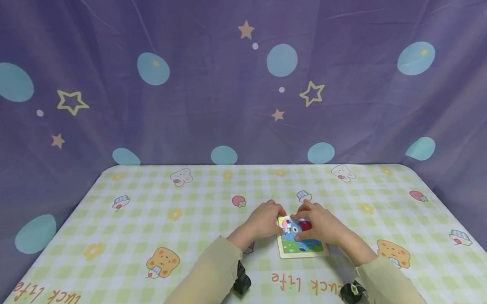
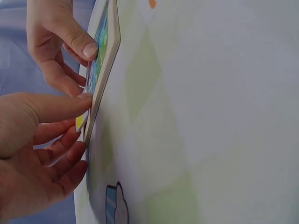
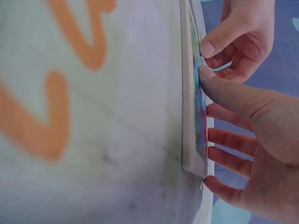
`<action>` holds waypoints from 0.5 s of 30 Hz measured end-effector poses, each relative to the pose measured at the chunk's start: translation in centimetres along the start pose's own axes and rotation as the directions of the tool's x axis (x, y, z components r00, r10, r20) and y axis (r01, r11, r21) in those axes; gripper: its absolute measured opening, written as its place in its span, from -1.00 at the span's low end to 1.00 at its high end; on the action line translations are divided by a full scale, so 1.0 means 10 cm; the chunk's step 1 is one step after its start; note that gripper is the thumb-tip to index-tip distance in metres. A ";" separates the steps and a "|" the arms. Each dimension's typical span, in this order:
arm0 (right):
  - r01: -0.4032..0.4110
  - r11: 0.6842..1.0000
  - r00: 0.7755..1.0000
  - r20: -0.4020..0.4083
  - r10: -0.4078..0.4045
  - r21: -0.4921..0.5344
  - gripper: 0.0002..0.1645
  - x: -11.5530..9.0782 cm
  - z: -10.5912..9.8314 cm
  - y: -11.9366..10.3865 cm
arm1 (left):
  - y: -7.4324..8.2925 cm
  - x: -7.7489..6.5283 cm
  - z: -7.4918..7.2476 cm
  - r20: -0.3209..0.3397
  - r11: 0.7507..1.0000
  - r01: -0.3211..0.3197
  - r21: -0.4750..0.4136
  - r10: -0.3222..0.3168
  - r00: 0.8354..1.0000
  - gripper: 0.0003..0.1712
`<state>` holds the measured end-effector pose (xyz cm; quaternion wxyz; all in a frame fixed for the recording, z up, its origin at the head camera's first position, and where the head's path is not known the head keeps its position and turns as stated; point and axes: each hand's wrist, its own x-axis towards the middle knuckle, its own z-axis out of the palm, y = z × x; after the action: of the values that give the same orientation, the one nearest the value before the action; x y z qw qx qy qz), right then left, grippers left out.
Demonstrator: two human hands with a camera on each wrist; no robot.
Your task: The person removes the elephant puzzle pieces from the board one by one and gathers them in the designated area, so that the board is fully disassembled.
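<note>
A small jigsaw puzzle (image 1: 302,246) in a pale wooden frame, picturing a blue animal on green grass, lies on the table. My left hand (image 1: 267,219) is at its upper left corner, pinching a puzzle piece (image 2: 80,122) with a yellow patch between thumb and fingers. In the left wrist view that piece stands tilted against the frame's edge. From the right side, my right hand (image 1: 321,225) reaches over the picture. Its thumb (image 3: 209,74) presses on the picture, while its other fingers rest spread along the far side, covering part of the puzzle.
A green-and-white checked tablecloth (image 1: 146,228) with printed bears, flowers and lettering covers the table. Behind it hangs a purple curtain (image 1: 215,77) with stars and blue dots. Black wrist cameras sit under both sleeves, near the cloth.
</note>
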<state>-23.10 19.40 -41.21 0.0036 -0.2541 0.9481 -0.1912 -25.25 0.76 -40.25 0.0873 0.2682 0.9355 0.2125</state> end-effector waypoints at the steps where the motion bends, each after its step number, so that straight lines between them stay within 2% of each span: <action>1: -0.003 1.000 1.000 0.002 0.003 0.005 -0.39 0.00 0.00 0.00 | -0.01 0.00 0.00 -0.003 1.000 -0.003 -0.006 0.003 1.000 -0.56; 8: -0.038 0.999 0.999 0.001 0.038 0.036 -0.43 0.00 0.02 0.01 | -0.06 -0.01 0.01 -0.010 0.998 -0.034 -0.046 0.034 0.999 -0.57; 15: -0.045 0.997 0.999 0.001 0.045 0.058 -0.45 0.00 0.02 0.00 | -0.12 0.01 0.02 -0.036 0.995 -0.041 -0.093 0.037 0.999 -0.67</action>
<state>-23.07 19.33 -41.42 0.0152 -0.2323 0.9477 -0.2185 -25.80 -0.08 -41.02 0.0796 0.2784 0.9205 0.2624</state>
